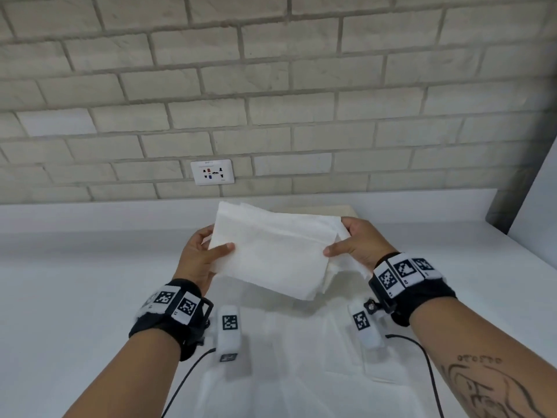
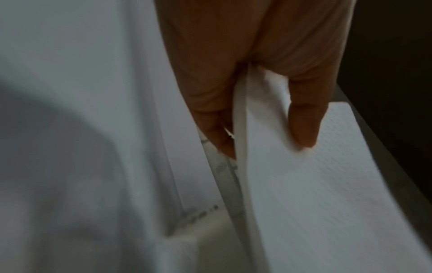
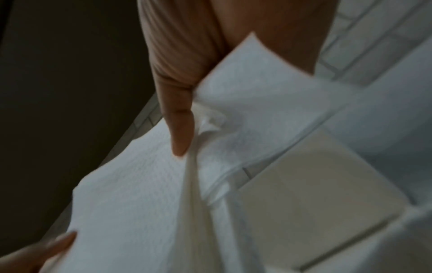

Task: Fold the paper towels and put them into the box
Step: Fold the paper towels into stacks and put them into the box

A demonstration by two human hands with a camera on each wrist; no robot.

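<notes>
Holding paper towel; both hands

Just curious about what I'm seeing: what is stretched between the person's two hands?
In the head view, a folded white paper towel spans the gap; the left hand and right hand each pinch one end, above the counter.

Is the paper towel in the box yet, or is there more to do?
Not yet. The paper towel already looks folded over, with layered edges. The left hand and right hand pinch its two ends, holding it in the air. Behind it sits the beige box; the towel must go in there.
</notes>
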